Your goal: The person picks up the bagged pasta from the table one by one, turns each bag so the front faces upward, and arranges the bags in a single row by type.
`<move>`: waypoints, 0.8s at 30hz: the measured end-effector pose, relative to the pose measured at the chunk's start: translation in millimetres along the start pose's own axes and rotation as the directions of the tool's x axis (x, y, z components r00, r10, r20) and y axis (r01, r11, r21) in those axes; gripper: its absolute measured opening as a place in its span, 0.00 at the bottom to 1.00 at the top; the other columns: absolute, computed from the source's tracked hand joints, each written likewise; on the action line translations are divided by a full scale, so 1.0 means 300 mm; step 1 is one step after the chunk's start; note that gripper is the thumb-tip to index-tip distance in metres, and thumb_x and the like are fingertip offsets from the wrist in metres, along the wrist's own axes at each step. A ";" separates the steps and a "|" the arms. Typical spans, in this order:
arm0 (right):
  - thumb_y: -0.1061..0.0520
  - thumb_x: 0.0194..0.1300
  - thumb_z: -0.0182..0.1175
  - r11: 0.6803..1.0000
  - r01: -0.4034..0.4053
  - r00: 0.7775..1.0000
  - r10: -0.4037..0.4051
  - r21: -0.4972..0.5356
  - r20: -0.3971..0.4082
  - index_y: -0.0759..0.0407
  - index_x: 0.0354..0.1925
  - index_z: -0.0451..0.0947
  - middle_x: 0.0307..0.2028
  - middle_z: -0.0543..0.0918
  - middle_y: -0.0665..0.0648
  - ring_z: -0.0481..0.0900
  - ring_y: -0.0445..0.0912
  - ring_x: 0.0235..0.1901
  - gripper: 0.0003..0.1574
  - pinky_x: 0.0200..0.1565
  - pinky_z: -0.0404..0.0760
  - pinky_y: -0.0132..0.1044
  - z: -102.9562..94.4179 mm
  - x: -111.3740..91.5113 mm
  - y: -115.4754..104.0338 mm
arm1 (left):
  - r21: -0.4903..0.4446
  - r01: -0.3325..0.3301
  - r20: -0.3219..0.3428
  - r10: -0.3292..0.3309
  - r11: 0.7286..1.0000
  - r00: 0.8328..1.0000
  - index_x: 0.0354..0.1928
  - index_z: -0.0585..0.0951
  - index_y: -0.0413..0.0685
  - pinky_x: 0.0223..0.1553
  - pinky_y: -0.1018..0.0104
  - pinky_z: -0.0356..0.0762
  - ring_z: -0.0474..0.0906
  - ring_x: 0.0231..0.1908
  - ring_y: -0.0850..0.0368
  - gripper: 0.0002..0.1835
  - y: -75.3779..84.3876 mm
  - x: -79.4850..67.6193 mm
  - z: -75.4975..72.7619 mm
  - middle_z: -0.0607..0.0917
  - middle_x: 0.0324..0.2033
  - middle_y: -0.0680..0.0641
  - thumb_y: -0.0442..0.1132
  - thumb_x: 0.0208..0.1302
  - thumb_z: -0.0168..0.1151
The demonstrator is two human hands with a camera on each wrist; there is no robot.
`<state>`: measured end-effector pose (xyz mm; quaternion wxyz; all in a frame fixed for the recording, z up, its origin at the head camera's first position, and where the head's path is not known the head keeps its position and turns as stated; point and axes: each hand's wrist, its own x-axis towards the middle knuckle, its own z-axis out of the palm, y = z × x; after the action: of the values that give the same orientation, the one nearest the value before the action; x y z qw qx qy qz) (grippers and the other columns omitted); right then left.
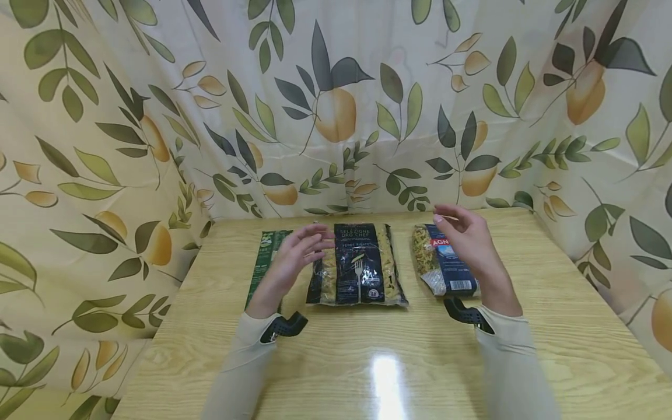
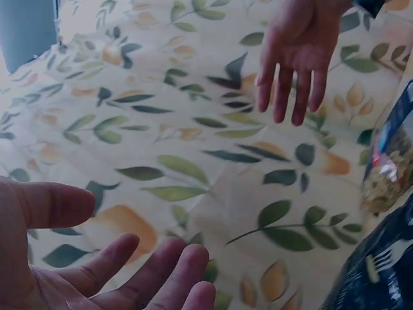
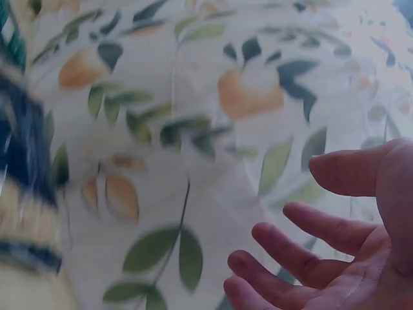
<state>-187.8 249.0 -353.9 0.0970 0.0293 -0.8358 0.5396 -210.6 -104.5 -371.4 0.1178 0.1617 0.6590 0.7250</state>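
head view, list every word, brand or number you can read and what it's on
"SELEZIONE ORO CHEF": middle bag
"PENNE RIGATE", slightly blurred: middle bag
"AGN", rest behind the right hand: rightmost bag
Too small or blurred: print on green pack, barcode, other fine print

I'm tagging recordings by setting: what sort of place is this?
Probably a makeshift recording booth: leaf-patterned fabric hangs along three sides of a wood-grained table bearing three food packages.
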 end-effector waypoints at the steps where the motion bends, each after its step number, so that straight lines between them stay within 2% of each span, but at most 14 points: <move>1: 0.45 0.80 0.53 1.000 0.007 1.000 -0.007 0.020 0.006 0.61 0.74 0.67 0.71 0.73 0.66 0.75 0.42 0.67 0.34 0.53 0.73 0.15 0.016 0.003 -0.021 | 0.013 -0.016 -0.020 0.016 1.000 1.000 0.68 0.71 0.39 0.67 0.52 0.77 0.80 0.62 0.42 0.21 0.014 -0.005 -0.015 0.80 0.63 0.35 0.41 0.80 0.50; 3: 0.45 0.80 0.54 0.999 0.020 1.000 -0.020 0.037 0.015 0.60 0.73 0.68 0.70 0.74 0.64 0.74 0.48 0.69 0.33 0.58 0.75 0.21 0.049 0.009 -0.062 | 0.035 -0.044 -0.059 0.046 0.998 0.997 0.68 0.72 0.40 0.67 0.51 0.77 0.81 0.62 0.43 0.21 0.037 -0.016 -0.039 0.80 0.63 0.35 0.42 0.81 0.50; 5: 0.46 0.80 0.55 0.997 0.027 0.999 -0.029 0.071 0.027 0.61 0.72 0.69 0.70 0.75 0.64 0.73 0.54 0.71 0.32 0.65 0.76 0.31 0.082 0.015 -0.103 | 0.059 -0.063 -0.087 0.068 0.996 0.994 0.68 0.72 0.40 0.69 0.49 0.75 0.82 0.60 0.50 0.21 0.055 -0.029 -0.062 0.80 0.63 0.37 0.42 0.81 0.50; 8: 0.48 0.79 0.56 0.993 0.032 0.998 -0.039 0.117 0.052 0.61 0.72 0.70 0.70 0.75 0.63 0.72 0.56 0.72 0.31 0.72 0.72 0.49 0.132 0.024 -0.156 | 0.083 -0.086 -0.127 0.096 0.993 0.987 0.68 0.72 0.41 0.69 0.51 0.75 0.82 0.59 0.57 0.21 0.073 -0.051 -0.098 0.80 0.63 0.40 0.43 0.81 0.50; 10: 0.50 0.79 0.56 0.987 0.038 0.996 -0.050 0.156 0.071 0.61 0.71 0.70 0.70 0.74 0.63 0.72 0.57 0.72 0.29 0.74 0.69 0.55 0.166 0.030 -0.182 | 0.094 -0.097 -0.157 0.111 0.991 0.981 0.68 0.72 0.42 0.68 0.55 0.76 0.82 0.60 0.57 0.21 0.079 -0.067 -0.120 0.81 0.62 0.43 0.43 0.81 0.51; 14: 0.53 0.79 0.57 0.976 0.053 0.992 -0.076 0.213 0.099 0.61 0.70 0.71 0.70 0.75 0.63 0.72 0.57 0.72 0.27 0.74 0.69 0.56 0.237 0.039 -0.221 | 0.123 -0.114 -0.209 0.138 0.986 0.968 0.66 0.74 0.44 0.66 0.60 0.77 0.80 0.62 0.53 0.19 0.077 -0.090 -0.154 0.81 0.61 0.45 0.44 0.81 0.51; 20: 0.58 0.77 0.57 0.938 0.083 0.985 -0.128 0.337 0.114 0.62 0.69 0.73 0.68 0.77 0.63 0.74 0.56 0.70 0.25 0.72 0.71 0.55 0.350 0.032 -0.259 | 0.152 -0.151 -0.240 0.184 0.977 0.953 0.67 0.71 0.33 0.60 0.69 0.79 0.82 0.57 0.58 0.23 0.068 -0.092 -0.187 0.83 0.56 0.51 0.43 0.81 0.52; 24: 0.60 0.77 0.57 0.910 0.071 0.981 -0.137 0.407 0.136 0.62 0.68 0.73 0.67 0.77 0.63 0.75 0.57 0.70 0.25 0.72 0.72 0.53 0.424 0.012 -0.266 | 0.138 -0.166 -0.255 0.198 0.976 0.946 0.67 0.71 0.30 0.58 0.69 0.80 0.83 0.55 0.58 0.22 0.065 -0.087 -0.203 0.85 0.53 0.55 0.40 0.81 0.51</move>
<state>-195.8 100.5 -332.5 0.0497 0.1366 -0.7099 0.6892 -209.5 -172.5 -358.8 -0.0492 0.1290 0.6917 0.7089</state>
